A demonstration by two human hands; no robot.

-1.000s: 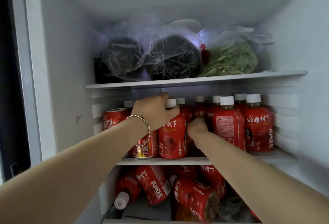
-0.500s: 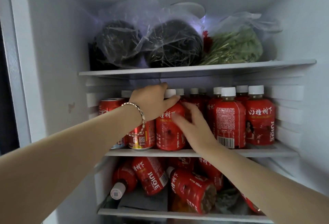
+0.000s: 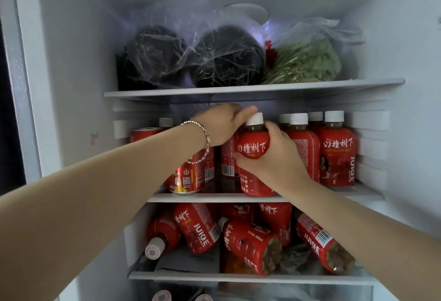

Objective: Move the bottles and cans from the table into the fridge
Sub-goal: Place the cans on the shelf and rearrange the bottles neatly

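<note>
Half a sec ago the right hand (image 3: 274,157) lay flat and open against the row. Now its fingers and thumb are wrapped round the shoulder of one red bottle (image 3: 254,144), w/ the white cap free above the grip. The bottle is upright at the front edge of the middle shelf (image 3: 191,198) of the fridge (image 3: 71,61), label to the camera. Its base is on the shelf or just above it; I cannot tell which. At its 9 o'clock stands a can (image 3: 188,179), and at its 3 o'clock the standing bottles (image 3: 338,150) are packed close. For the task this prob. means the bottle is being seated in the gap, i.e. this one is almost done. The table is not in view, so what remains is unknown. The left hand (image 3: 219,125), w/ a bracelet (image 3: 205,138) on the wrist, reaches in from 8 o'clock, palm down over the tops at 10 o'clock of the bottle. Its thumb points toward the cap, but its fingers are hidden, so grip or not I cannot tell. The right forearm comes in from 4 o'clock.
</note>
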